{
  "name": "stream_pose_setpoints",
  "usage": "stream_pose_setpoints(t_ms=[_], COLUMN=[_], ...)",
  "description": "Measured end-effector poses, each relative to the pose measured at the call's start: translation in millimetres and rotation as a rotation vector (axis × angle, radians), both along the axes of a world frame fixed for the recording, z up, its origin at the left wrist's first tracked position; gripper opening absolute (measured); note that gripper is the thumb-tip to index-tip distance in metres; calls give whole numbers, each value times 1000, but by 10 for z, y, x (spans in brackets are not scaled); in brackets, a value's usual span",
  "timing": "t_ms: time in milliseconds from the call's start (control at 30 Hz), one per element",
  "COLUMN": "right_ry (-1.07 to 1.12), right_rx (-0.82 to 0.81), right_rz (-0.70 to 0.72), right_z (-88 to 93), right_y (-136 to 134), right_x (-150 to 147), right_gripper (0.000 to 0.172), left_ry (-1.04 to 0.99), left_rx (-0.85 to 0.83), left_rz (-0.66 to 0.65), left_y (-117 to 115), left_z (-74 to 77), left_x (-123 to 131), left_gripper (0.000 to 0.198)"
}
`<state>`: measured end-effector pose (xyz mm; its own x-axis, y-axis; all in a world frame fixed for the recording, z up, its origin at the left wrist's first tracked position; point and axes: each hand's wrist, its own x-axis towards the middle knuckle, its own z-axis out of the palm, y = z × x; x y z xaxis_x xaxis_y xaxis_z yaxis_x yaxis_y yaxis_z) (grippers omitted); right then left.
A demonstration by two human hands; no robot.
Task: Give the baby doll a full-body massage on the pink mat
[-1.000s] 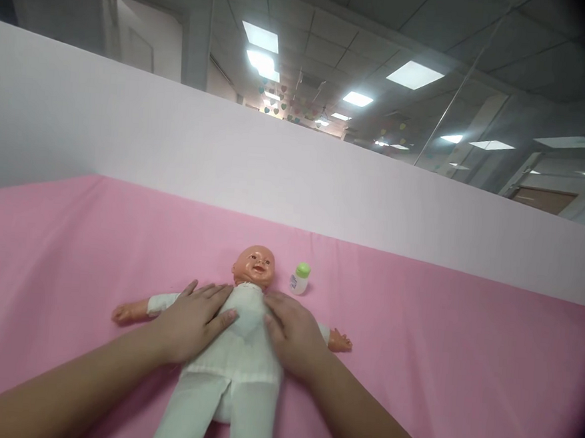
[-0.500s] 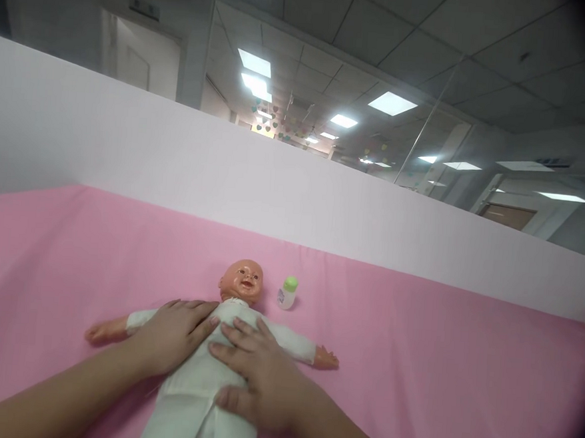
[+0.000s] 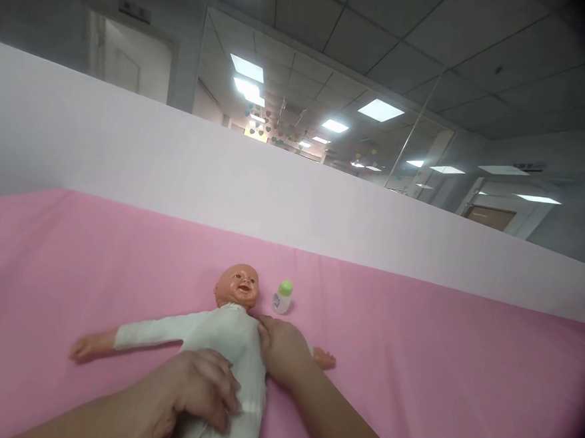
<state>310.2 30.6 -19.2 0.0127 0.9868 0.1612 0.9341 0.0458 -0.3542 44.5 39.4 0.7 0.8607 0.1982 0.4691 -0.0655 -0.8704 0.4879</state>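
Observation:
A baby doll (image 3: 224,338) in a white suit lies on its back on the pink sheet (image 3: 413,361), arms spread. My left hand (image 3: 195,389) rests on the doll's belly, fingers curled over the cloth. My right hand (image 3: 283,352) lies flat on the doll's far shoulder and upper arm, fingers together. A small white bottle with a green cap (image 3: 283,297) stands upright just right of the doll's head, apart from both hands.
A white partition wall (image 3: 225,174) runs along the back edge of the pink surface. Beyond it are a door, glass panels and ceiling lights. The pink sheet stretches wide to either side of the doll.
My left hand slid from the doll's chest down to its belly. My right hand moved from the chest out to the doll's shoulder. The view tilted slightly.

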Motion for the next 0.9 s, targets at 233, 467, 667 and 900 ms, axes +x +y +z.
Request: stream_pose_setpoints(t_ms=[233,467,667,900], right_ry=[25,95,187,181], right_rx=[-4,23,276,88], right_rz=[29,51,391,1017], right_z=[3,50,46,-206], right_y=[-28,-75,-330,-440], right_x=[3,-37,-207,-541], right_gripper=[44,42,41,40], left_ry=[269,245,230,251], left_rx=[41,49,-66,-57], left_rz=[161,507,629,678], left_y=[43,587,783,789], left_z=[76,-137,-101,-133], left_x=[98,81,31,49], left_gripper=[57,60,50,51])
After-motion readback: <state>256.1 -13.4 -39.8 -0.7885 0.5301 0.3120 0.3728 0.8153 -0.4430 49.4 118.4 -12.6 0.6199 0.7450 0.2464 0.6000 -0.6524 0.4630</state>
